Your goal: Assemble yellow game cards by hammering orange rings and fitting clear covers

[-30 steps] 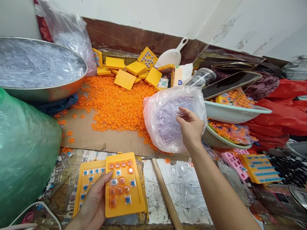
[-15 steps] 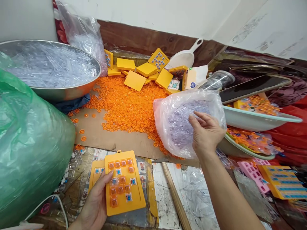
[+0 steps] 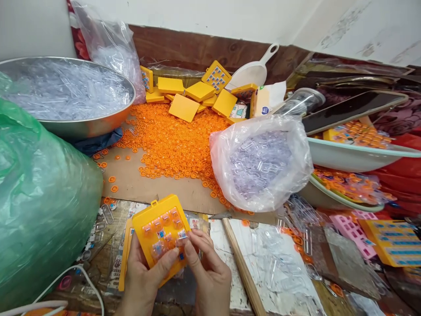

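Observation:
My left hand (image 3: 142, 273) grips a yellow plastic board (image 3: 145, 242), tilted, with its thumb lying across the front. Orange rings with clear pieces and small blue-and-white squares cover part of the board's face. At the board's right edge, my right hand (image 3: 210, 270) has its thumb and forefinger closed on a small clear plastic piece (image 3: 182, 235), over one of the squares. Partly hidden behind the left hand, a second yellow board (image 3: 125, 259) rests lower down. An open plastic bag (image 3: 221, 169) full of clear pieces stands beyond my hands to the right.
Orange rings (image 3: 177, 149) spread over cardboard, with yellow cases (image 3: 184, 108) heaped behind. At left are a metal bowl (image 3: 82, 127) of clear strips and a green bag (image 3: 49, 197). A wooden stick (image 3: 243, 267) lies in front; basins (image 3: 355, 160) stand at right.
My right hand has come from the bag of clear pieces down to the yellow board. The board has tilted and shifted slightly up and left in my left hand.

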Demonstrator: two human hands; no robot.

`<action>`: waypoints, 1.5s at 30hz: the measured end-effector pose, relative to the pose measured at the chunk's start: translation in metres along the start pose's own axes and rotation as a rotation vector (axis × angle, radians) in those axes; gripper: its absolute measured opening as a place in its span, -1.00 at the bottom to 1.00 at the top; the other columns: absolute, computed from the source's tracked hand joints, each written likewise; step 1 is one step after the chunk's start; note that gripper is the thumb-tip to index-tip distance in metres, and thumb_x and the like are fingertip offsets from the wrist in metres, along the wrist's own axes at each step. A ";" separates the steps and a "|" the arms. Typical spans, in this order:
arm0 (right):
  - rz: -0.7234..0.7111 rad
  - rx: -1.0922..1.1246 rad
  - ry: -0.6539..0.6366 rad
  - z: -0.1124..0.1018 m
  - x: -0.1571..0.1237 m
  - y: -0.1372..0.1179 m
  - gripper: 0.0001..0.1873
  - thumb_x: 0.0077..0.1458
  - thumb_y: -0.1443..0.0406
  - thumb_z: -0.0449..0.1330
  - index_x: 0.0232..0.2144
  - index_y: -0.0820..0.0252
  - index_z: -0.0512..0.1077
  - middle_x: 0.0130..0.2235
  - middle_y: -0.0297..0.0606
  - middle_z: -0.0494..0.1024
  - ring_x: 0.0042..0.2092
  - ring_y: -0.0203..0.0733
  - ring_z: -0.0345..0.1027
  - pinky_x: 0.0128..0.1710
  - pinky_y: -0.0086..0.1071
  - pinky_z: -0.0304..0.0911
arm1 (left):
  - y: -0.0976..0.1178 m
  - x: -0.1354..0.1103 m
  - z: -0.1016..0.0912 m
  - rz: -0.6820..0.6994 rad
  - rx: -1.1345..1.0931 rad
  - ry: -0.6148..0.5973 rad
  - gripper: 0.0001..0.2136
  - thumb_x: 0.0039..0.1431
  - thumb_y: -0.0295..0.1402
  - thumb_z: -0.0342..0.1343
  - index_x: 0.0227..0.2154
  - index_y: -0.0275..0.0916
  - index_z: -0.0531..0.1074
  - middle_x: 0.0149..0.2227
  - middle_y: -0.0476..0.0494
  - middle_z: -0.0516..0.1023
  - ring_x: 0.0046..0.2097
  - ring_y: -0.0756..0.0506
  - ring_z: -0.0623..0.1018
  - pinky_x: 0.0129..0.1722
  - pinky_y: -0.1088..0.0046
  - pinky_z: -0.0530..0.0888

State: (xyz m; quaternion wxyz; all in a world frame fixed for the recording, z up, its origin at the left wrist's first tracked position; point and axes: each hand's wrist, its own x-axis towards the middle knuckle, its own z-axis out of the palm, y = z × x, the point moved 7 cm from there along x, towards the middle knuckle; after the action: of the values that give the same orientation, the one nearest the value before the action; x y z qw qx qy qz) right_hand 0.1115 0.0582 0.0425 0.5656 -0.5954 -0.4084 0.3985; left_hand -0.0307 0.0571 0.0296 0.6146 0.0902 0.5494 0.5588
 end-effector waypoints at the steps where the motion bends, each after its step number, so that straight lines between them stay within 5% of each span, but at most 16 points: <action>1: -0.046 -0.003 0.025 -0.001 -0.003 0.000 -0.85 0.00 0.25 0.30 -0.30 -0.01 0.60 -0.24 -0.22 0.55 -0.07 -0.07 0.38 0.02 -0.11 0.28 | -0.003 -0.001 -0.003 0.032 0.050 0.033 -0.42 -0.39 -0.38 0.47 -0.22 -0.22 0.36 -0.31 -0.13 0.64 -0.31 -0.22 0.64 -0.30 0.36 0.58; 4: -0.099 0.025 0.066 -0.008 -0.003 -0.002 -0.89 0.01 0.26 0.29 -0.33 -0.01 0.58 -0.19 -0.23 0.46 -0.10 -0.13 0.37 -0.07 -0.23 0.34 | -0.011 -0.004 -0.009 0.098 0.180 0.101 -0.45 -0.42 -0.34 0.47 -0.26 -0.25 0.39 -0.33 -0.18 0.64 -0.31 -0.25 0.64 -0.27 0.33 0.58; 8: 0.134 0.221 -0.013 -0.009 -0.001 0.005 -0.84 0.02 0.22 0.29 -0.28 0.02 0.45 0.03 -0.22 0.42 0.08 -0.08 0.32 0.00 -0.21 0.32 | -0.014 -0.006 -0.007 0.144 0.294 0.119 -0.44 -0.40 -0.29 0.46 -0.25 -0.26 0.41 -0.32 -0.21 0.64 -0.31 -0.25 0.63 -0.24 0.32 0.58; 11: 0.265 0.395 -0.081 -0.003 -0.001 0.010 -0.72 0.00 0.22 0.31 -0.24 -0.01 0.31 -0.10 -0.29 0.52 -0.03 -0.12 0.42 -0.06 -0.22 0.36 | -0.010 -0.007 -0.005 0.242 0.398 0.176 -0.48 -0.44 -0.27 0.47 -0.32 -0.28 0.45 -0.36 -0.22 0.63 -0.33 -0.27 0.62 -0.28 0.31 0.58; 16: 0.251 0.410 -0.030 -0.008 0.000 0.020 -0.65 -0.07 0.15 0.34 -0.29 0.00 0.26 -0.18 -0.33 0.50 -0.15 -0.16 0.47 -0.17 -0.25 0.41 | -0.004 -0.015 -0.007 0.374 0.540 0.328 -0.54 -0.54 -0.34 0.49 -0.43 -0.27 0.50 -0.41 -0.24 0.61 -0.28 -0.35 0.61 -0.19 0.24 0.54; 19: 0.248 0.325 -0.057 -0.024 0.003 0.021 -0.70 -0.08 0.18 0.34 -0.30 0.02 0.34 -0.22 -0.32 0.52 -0.17 -0.14 0.47 -0.16 -0.26 0.39 | -0.005 -0.013 0.002 0.305 0.566 0.249 -0.55 -0.51 -0.31 0.49 -0.43 -0.27 0.50 -0.43 -0.25 0.61 -0.28 -0.35 0.61 -0.23 0.26 0.55; 21: 0.150 0.108 -0.065 -0.051 0.011 0.013 -0.74 -0.06 0.24 0.34 -0.27 0.05 0.43 -0.22 -0.27 0.55 -0.13 -0.11 0.44 -0.10 -0.25 0.34 | -0.008 -0.009 0.014 0.211 0.564 0.104 -0.56 -0.44 -0.27 0.47 -0.40 -0.29 0.49 -0.42 -0.26 0.62 -0.34 -0.30 0.61 -0.32 0.29 0.57; 25: -0.415 -0.922 0.084 -0.112 0.029 -0.018 -0.75 0.07 0.19 0.21 -0.18 0.13 0.47 -0.23 -0.14 0.58 -0.17 0.02 0.41 -0.15 -0.11 0.26 | -0.025 -0.007 0.035 -0.100 0.324 -0.140 -0.50 -0.35 -0.31 0.45 -0.27 -0.31 0.41 -0.30 -0.29 0.64 -0.33 -0.26 0.63 -0.30 0.23 0.58; 27: -0.472 -1.315 0.111 -0.127 0.038 -0.009 -0.74 0.11 0.22 0.15 -0.19 0.22 0.48 -0.32 -0.07 0.58 -0.27 0.07 0.39 -0.32 -0.11 0.21 | -0.034 -0.009 0.040 -0.227 0.222 -0.188 -0.46 -0.33 -0.35 0.45 -0.21 -0.31 0.38 -0.26 -0.31 0.64 -0.29 -0.28 0.63 -0.25 0.17 0.58; 30: -0.466 -1.448 0.112 -0.138 0.048 0.007 -0.72 0.11 0.39 0.05 -0.17 0.32 0.48 -0.40 -0.04 0.55 -0.35 0.05 0.37 -0.39 -0.15 0.15 | -0.045 -0.014 0.042 -0.338 0.155 -0.247 -0.41 -0.33 -0.39 0.45 -0.17 -0.32 0.35 -0.24 -0.34 0.64 -0.26 -0.30 0.63 -0.19 0.10 0.56; 35: -0.529 -1.270 0.043 -0.132 0.048 -0.007 -0.72 0.13 0.44 0.03 -0.14 0.29 0.44 -0.32 -0.11 0.53 -0.28 -0.07 0.41 -0.29 -0.24 0.27 | -0.057 -0.020 0.046 -0.468 0.068 -0.393 -0.37 -0.31 -0.42 0.45 -0.11 -0.36 0.33 -0.19 -0.40 0.62 -0.21 -0.33 0.62 -0.14 0.07 0.52; 40: -0.609 -0.698 -0.388 -0.089 0.030 -0.052 -0.58 0.19 0.50 0.01 0.05 0.08 0.30 -0.19 -0.28 0.50 -0.18 -0.28 0.39 -0.23 -0.45 0.30 | -0.059 -0.021 0.050 -0.471 0.062 -0.503 -0.32 -0.33 -0.45 0.47 -0.07 -0.34 0.30 -0.18 -0.36 0.61 -0.18 -0.32 0.60 -0.13 0.10 0.50; 45: -0.637 -0.714 -0.632 -0.042 0.018 -0.066 -0.69 0.13 0.51 0.03 -0.13 0.13 0.38 -0.31 -0.30 0.53 -0.26 -0.17 0.28 -0.25 -0.28 0.20 | -0.057 -0.020 0.053 -0.424 0.073 -0.576 -0.21 -0.43 -0.36 0.51 -0.02 -0.26 0.32 -0.09 -0.31 0.57 -0.05 -0.36 0.54 -0.08 0.14 0.47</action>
State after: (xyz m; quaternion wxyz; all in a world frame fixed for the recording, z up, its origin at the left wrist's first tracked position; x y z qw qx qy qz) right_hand 0.1551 0.0621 0.1103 0.2720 -0.4491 -0.8261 0.2045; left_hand 0.0488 0.0470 0.0197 0.8429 0.1501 0.3796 0.3506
